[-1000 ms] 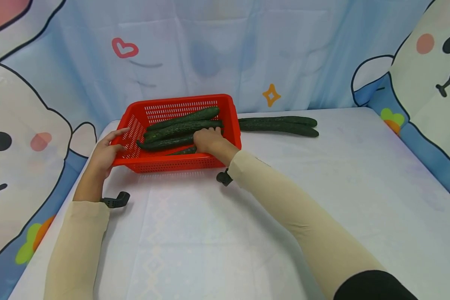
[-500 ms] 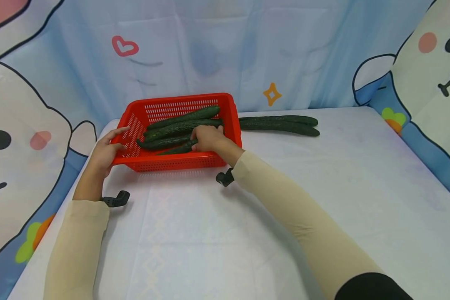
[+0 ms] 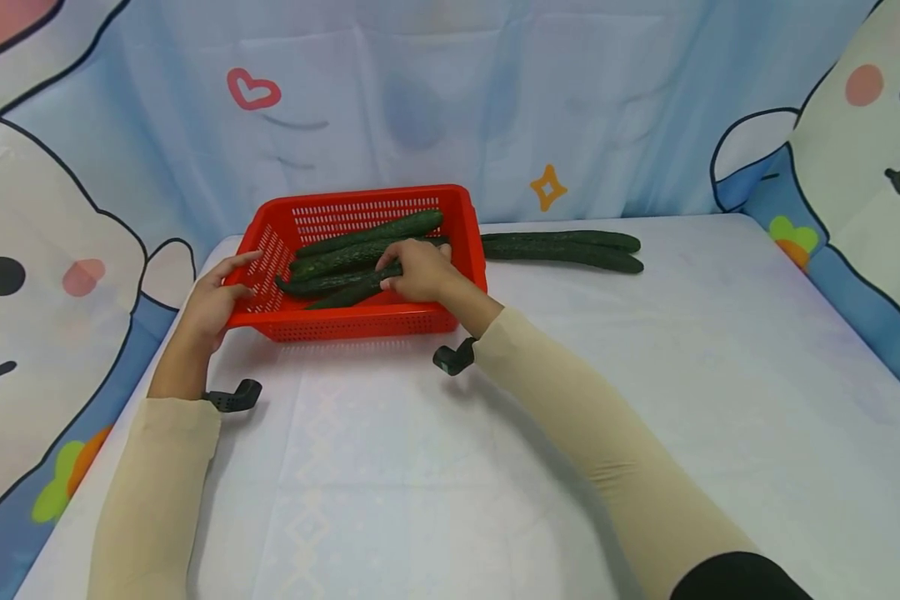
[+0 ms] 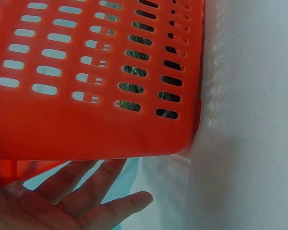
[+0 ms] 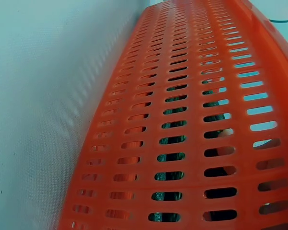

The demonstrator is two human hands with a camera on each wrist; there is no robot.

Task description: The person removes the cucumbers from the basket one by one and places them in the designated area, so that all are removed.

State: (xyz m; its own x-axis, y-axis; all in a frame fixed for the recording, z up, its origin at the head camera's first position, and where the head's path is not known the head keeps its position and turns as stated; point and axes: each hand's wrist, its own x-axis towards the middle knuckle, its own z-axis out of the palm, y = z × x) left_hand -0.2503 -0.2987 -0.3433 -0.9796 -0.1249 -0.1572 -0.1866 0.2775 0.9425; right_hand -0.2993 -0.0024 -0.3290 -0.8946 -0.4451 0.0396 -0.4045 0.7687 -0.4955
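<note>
The right hand (image 3: 420, 272) reaches over the near wall of the red basket (image 3: 360, 322) and its curled fingers grip one dark green cucumber (image 3: 345, 295), whose far end tilts down toward the basket floor. The left hand (image 3: 213, 302) rests against the basket's left end, fingers nearly straight along the rim; in the left wrist view the same hand (image 4: 62, 203) lies flat and relaxed beneath the orange-red wall (image 4: 86, 72).

Four cucumbers can be counted in the basket: the held one and three others (image 3: 367, 237) lying lengthwise behind it, all long, slim and bumpy-skinned. Two more cucumbers (image 3: 562, 250) lie side by side on the tabletop (image 3: 645, 375), just right of the basket. The basket is rectangular moulded plastic, its walls pierced with rows of slots; through the slots (image 5: 182, 139) only slivers of green show. The tabletop carries a pale cloth with a faint pattern. A black wrist mount (image 3: 232, 396) sits at each sleeve cuff.
</note>
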